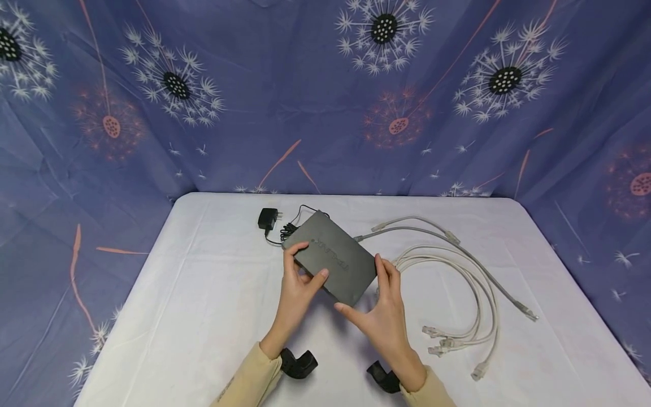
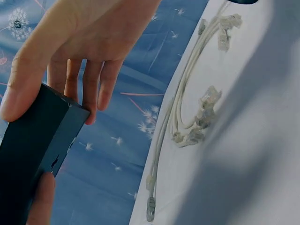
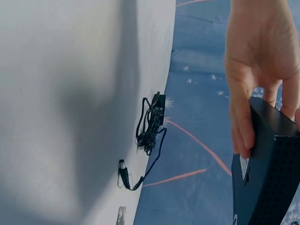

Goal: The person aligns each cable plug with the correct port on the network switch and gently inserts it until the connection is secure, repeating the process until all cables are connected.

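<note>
A flat dark grey TP-LINK network switch (image 1: pixel 330 263) is held tilted above the white table by both hands. At its left end, my left hand (image 1: pixel 296 291) grips it, with the thumb on the lettered top face and the fingers reaching around the edge. My right hand (image 1: pixel 385 319) holds the right end, thumb at the near corner and fingers along the far side. Seen from the left wrist, the casing (image 2: pixel 28 150) shows a narrow side. In the right wrist view, a row of small vent holes marks one side of the switch (image 3: pixel 279 173).
Behind the switch lie a black power adapter (image 1: pixel 268 219) and its bundled cord (image 1: pixel 288 230). To the right are grey Ethernet cables (image 1: pixel 478 262) and a loop of white Ethernet cables (image 1: pixel 478 305). Patterned blue cloth (image 1: pixel 305 113) hangs beyond the white-covered table (image 1: pixel 203 311).
</note>
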### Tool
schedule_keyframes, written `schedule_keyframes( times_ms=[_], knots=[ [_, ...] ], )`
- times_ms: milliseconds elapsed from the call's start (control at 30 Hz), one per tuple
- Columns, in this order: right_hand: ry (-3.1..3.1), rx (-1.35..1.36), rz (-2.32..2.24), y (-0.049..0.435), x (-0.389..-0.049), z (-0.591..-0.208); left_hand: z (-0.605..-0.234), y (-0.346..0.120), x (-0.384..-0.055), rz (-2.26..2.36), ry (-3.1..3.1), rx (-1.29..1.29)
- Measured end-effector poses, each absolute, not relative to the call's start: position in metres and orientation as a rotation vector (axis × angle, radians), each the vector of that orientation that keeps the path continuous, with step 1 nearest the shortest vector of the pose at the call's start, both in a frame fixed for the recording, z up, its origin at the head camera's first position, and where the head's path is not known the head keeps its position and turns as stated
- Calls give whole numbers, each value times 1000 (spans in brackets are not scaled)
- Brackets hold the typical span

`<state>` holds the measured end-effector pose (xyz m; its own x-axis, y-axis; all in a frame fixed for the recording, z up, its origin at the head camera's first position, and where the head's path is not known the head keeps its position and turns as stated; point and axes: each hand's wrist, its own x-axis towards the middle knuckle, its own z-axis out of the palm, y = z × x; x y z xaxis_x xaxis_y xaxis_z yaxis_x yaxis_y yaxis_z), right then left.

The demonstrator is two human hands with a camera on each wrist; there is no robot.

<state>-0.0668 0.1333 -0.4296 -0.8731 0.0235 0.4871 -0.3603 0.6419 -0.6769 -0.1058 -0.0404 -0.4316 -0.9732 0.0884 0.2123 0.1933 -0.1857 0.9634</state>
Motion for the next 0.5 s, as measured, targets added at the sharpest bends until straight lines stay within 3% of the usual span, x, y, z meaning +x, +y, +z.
schedule_keyframes(
  times_ms=[500],
  knots=[
    [-2406,320,1226,131,-59,-426,-430,-47,-110,-2440,-1803,-279]
  ],
)
